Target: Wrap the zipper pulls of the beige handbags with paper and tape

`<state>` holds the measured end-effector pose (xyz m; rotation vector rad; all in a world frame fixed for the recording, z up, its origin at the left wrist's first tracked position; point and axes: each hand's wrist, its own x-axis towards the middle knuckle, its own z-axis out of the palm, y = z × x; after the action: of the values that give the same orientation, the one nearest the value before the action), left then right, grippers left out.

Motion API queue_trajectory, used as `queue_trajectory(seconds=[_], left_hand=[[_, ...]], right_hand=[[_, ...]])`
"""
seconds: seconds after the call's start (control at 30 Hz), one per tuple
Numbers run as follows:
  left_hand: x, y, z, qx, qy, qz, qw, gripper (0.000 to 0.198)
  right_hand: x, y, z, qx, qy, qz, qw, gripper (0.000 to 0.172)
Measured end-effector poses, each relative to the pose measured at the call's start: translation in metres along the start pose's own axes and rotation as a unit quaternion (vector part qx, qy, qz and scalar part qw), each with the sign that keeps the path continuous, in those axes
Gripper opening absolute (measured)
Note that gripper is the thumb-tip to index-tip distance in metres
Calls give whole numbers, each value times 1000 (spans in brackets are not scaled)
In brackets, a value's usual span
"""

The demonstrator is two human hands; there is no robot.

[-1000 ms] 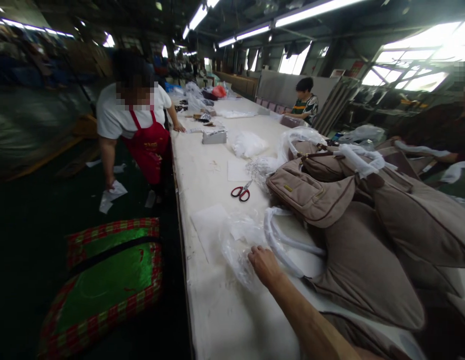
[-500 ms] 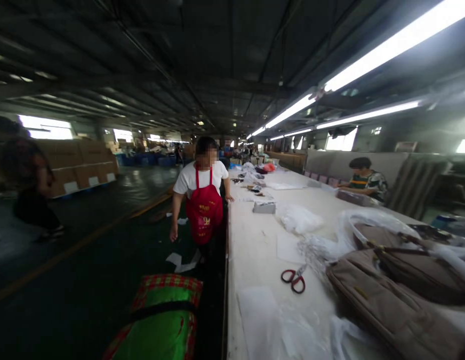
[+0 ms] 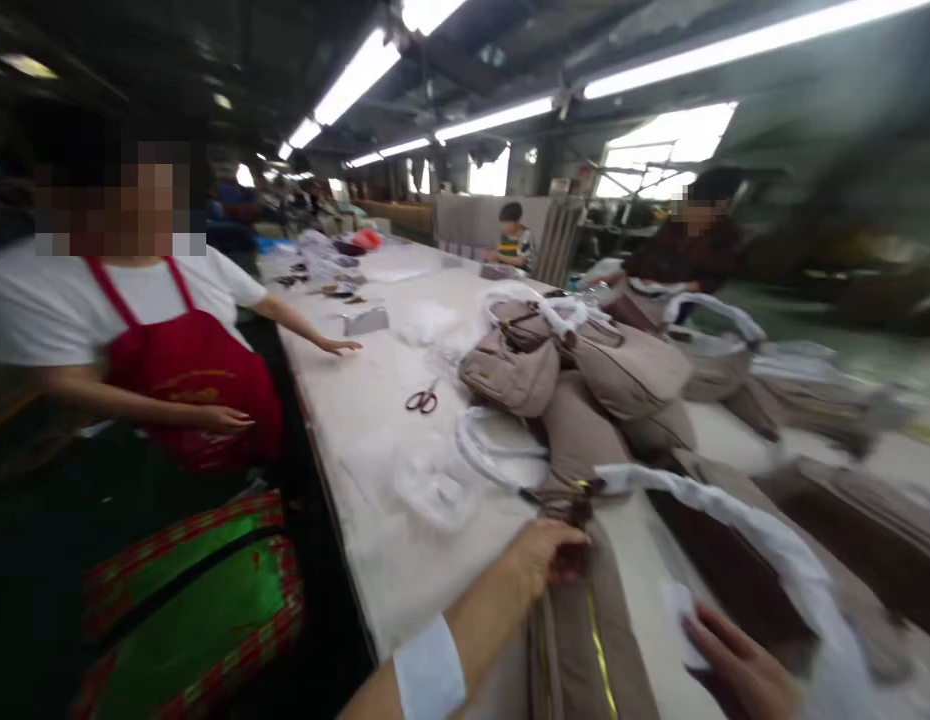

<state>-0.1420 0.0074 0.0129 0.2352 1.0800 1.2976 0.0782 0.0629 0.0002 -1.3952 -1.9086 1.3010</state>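
Observation:
My left hand (image 3: 551,555) is closed at the end of a taupe handbag (image 3: 585,640) with gold zips, by a dark tab near its handle. My fingertips there are blurred and partly hidden. A white wrap covers the handle (image 3: 491,460). In my right hand (image 3: 742,665), at the lower right, a small white slip of paper (image 3: 684,622) is held by the fingers. Beside it lies another open handbag (image 3: 742,550) with a dark lining and a white-wrapped handle (image 3: 742,525).
More taupe handbags (image 3: 630,365) are heaped on the long white table (image 3: 382,390). Red-handled scissors (image 3: 421,402) and clear plastic lie nearer its left edge. A person in a red apron (image 3: 195,380) stands at left, above a green plaid-edged bundle (image 3: 202,590). Another person (image 3: 682,240) is across the table.
My view has swung right and down toward the handbags. Both my hands have come into view, the left at a handbag, the right with paper. The aproned person appears much closer.

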Motion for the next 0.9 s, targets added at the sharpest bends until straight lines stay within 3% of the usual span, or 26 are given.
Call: queue_trajectory(seconds=[0.07,0.13,0.37,0.9], left_hand=[[4,-24,17,21,-14,-38,999,22],[5,-31,19,27,-12,-42,999,18],[2,-25,14,10,5,-18,1000,23],[7,-31,18,-9,22,15,1000,21]], right_hand=[[-25,12,-5,51,-23,61,997,32],[-31,10,3,121,-64,90,986,31],[-22,-17,29,206,-89,89,970,31],[-5,-17,42,246,-75,107,961,30]])
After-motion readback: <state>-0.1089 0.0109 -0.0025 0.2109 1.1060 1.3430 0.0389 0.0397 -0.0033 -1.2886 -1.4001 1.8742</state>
